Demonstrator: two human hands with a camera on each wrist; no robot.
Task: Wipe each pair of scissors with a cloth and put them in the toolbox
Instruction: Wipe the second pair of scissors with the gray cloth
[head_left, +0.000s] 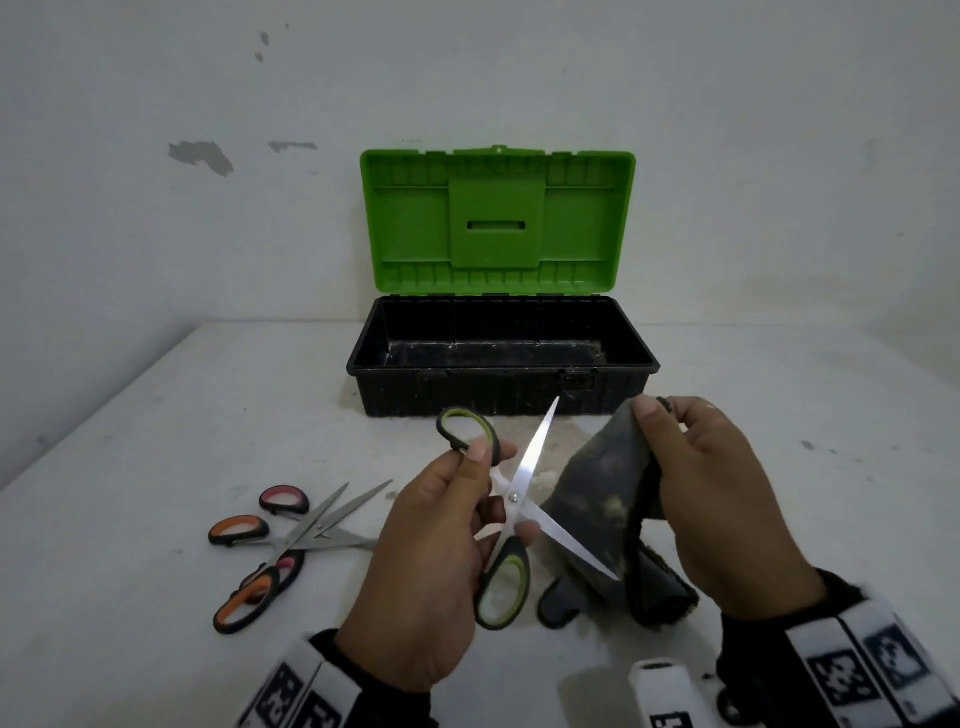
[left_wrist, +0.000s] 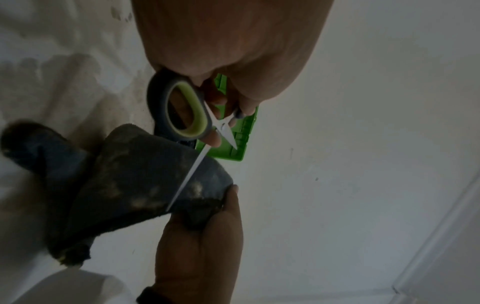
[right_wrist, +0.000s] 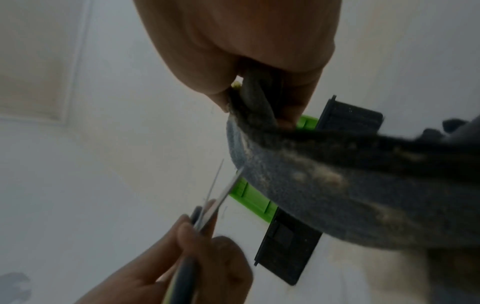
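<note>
Your left hand (head_left: 431, 551) gripped the green-handled scissors (head_left: 511, 499), blades splayed, stiff and sharp, so stay on the handles; your right hand (head_left: 727, 499) pinched the limp cloth (head_left: 597, 499).

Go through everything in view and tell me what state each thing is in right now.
Green-lidded black plastic toolbox: open, looks empty.
Green-handled steel scissors: blades spread, held by left hand.
Dirty grey cloth: hanging from right hand.
Orange-handled scissors: on table, unwiped.
Pink-handled scissors: on table, crossing them.
</note>
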